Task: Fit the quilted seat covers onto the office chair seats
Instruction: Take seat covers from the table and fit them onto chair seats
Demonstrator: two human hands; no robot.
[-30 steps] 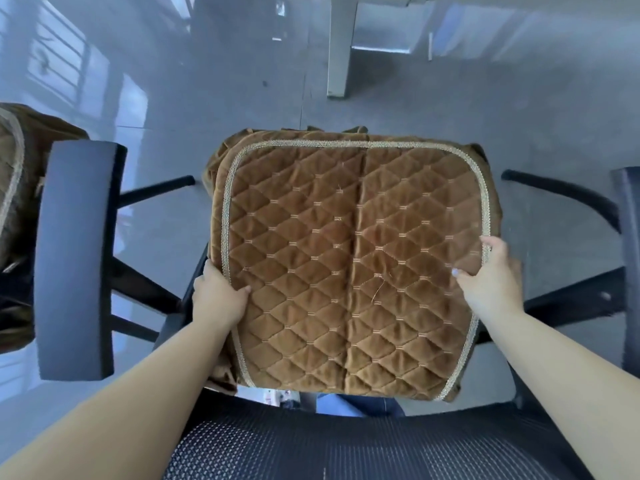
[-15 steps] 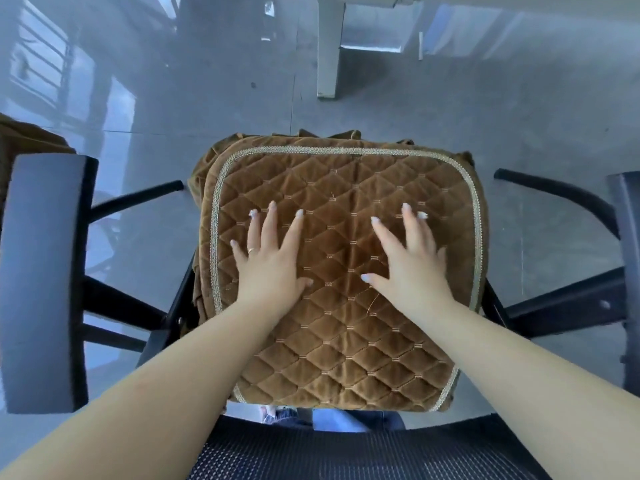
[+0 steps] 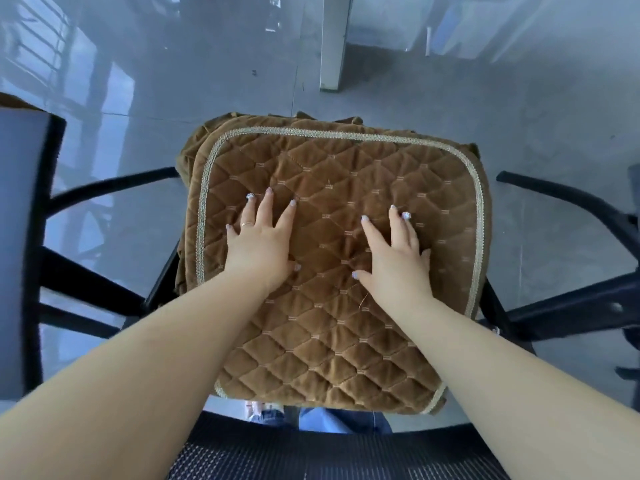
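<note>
Item: brown quilted seat cover (image 3: 346, 306), laid square on the chair seat, my left hand (image 3: 261, 249) and right hand (image 3: 398, 268) flat, fingers spread, smoothing its middle; I judge edges unfastened.

The seat itself is totally buried under the brown quilted cover (image 3: 346, 306), so you can't see how the edges sit on it. Left armrest (image 3: 20, 237) runs off the frame's left edge, right armrest (image 3: 633, 188) is barely a sliver. Mesh backrest (image 3: 311, 455) gets chopped at the bottom. Both palms are face down, undersides hidden.
</note>
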